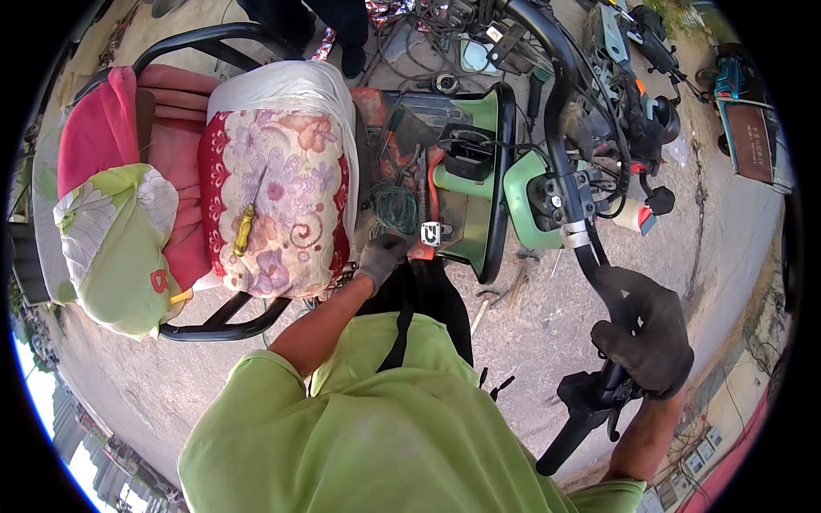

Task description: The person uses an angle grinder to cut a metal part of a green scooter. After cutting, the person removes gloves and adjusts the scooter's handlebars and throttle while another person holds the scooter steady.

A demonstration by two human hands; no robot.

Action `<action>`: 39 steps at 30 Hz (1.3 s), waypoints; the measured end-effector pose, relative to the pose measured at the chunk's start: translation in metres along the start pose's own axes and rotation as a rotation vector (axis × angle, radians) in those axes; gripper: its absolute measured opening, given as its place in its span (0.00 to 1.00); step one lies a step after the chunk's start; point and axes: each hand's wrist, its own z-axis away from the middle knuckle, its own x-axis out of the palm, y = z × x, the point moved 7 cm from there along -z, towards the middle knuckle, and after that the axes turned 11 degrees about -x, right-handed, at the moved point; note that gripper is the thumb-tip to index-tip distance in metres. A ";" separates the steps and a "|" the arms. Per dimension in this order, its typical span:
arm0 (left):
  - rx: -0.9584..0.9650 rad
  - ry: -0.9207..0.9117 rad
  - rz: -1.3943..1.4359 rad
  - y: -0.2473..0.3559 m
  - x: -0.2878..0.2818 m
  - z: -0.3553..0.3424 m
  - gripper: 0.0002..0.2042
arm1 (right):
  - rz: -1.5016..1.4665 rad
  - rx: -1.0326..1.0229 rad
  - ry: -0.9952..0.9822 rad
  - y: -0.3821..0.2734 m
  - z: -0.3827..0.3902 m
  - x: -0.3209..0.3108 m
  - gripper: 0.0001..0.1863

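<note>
My right hand (646, 329), in a dark glove, is closed round the black handlebar (560, 81) of a green electric three-wheeler. Below it on the bar are a brake lever and a black grip (569, 440). My left hand (382, 259), in a grey glove, reaches down beside the footwell, its fingers mostly hidden. Just beyond it lies a coil of thin green wire (393, 205). A tape measure (430, 233) with a white face sits to its right. On the flowered seat cover (295, 184) rests a screwdriver (248, 218) with a yellow handle.
A pink cloth (98, 128) and a green flowered cushion (120, 248) lie left of the seat, near a black armrest rail (222, 321). The green front panel (483, 179) stands beyond the footwell. Cables, tools and parts lie on the ground. Another person's legs (342, 26) stand at the far side.
</note>
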 end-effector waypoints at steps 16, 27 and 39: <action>-0.122 0.729 -0.944 -0.148 -0.054 -0.295 0.15 | 0.076 0.109 0.052 0.024 -0.018 -0.004 0.36; 0.065 0.743 -0.972 -0.125 -0.049 -0.291 0.12 | 0.113 0.141 0.091 0.034 -0.008 -0.011 0.36; 0.112 0.513 -0.440 -0.177 -0.048 -0.282 0.14 | 0.143 0.122 0.090 0.031 -0.011 -0.016 0.36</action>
